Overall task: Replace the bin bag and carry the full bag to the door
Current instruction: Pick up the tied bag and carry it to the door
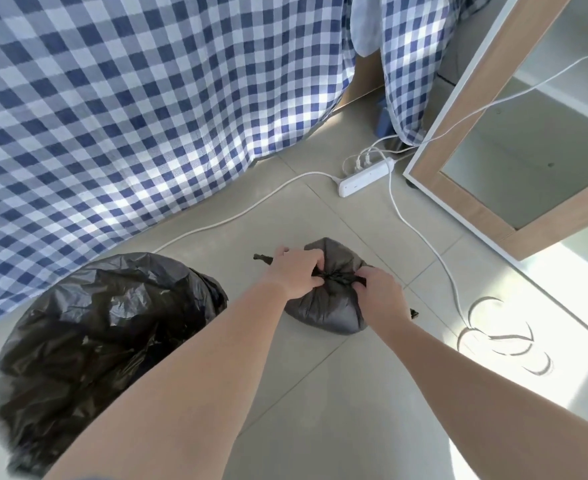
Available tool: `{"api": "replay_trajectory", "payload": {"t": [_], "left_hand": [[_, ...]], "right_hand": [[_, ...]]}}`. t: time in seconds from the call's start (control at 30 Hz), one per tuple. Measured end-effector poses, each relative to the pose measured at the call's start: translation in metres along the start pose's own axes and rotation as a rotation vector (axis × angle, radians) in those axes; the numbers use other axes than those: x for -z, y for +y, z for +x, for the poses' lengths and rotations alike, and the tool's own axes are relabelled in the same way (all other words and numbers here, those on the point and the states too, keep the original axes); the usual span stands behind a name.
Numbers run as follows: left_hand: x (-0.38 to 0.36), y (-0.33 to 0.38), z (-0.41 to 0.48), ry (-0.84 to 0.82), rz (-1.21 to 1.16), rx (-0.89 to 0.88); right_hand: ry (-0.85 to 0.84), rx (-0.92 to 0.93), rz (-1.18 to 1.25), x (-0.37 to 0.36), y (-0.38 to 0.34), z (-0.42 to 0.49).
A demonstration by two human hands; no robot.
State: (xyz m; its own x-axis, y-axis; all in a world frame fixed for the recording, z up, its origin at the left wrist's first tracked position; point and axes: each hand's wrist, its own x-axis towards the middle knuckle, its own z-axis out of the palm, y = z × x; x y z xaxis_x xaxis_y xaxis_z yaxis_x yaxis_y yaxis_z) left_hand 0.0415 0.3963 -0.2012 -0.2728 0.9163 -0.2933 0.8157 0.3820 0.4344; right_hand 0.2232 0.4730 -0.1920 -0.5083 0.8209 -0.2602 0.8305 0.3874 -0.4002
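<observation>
Two bare forearms [181, 375] reach down to the full bag [323, 318], a small dark grey sack sitting on the floor tiles [320, 393], its neck gathered into a knot [334, 276] on top. The left grip [294, 271] has its fingers and thumb curled round the plastic on the left side of that knot. The right grip [379, 292] pinches the plastic on the right side, so both are closed tight on the bag's neck. A tie end [263, 258] pokes out beyond the left grip. What the sack holds is hidden. Left of the full bag and nearer the camera stands the bin, covered by a black liner [102, 341]; only crumpled plastic shows inside. Beyond the full bag lies a white power strip [367, 178], and a white cable [420, 237] runs past the bag's right side. Beyond the bag to the left hangs a blue-and-white checked cloth [147, 116]. To the right stands a wood-edged shelf unit [458, 188].
</observation>
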Motion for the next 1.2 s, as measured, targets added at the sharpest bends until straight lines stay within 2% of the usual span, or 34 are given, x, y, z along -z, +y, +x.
{"api": "replay_trajectory", "payload": {"t": [0.23, 0.43, 0.8, 1.0, 1.2], "left_hand": [[0.052, 0.009, -0.026, -0.016, -0.173, -0.002], [0.141, 0.043, -0.076, 0.051, -0.241, 0.055], [0.386, 0.164, -0.241, 0.221, -0.213, 0.146], [0.523, 0.225, -0.331, 0.325, -0.335, 0.147], [0.616, 0.275, -0.408, 0.401, -0.332, 0.159]], "right_hand": [[0.057, 0.045, 0.017, 0.055, -0.023, -0.004], [0.061, 0.117, 0.027, 0.141, -0.067, -0.039], [0.06, 0.319, 0.02, 0.388, -0.204, -0.146], [0.092, 0.418, 0.039, 0.524, -0.285, -0.213], [0.086, 0.482, 0.051, 0.626, -0.338, -0.271]]}}
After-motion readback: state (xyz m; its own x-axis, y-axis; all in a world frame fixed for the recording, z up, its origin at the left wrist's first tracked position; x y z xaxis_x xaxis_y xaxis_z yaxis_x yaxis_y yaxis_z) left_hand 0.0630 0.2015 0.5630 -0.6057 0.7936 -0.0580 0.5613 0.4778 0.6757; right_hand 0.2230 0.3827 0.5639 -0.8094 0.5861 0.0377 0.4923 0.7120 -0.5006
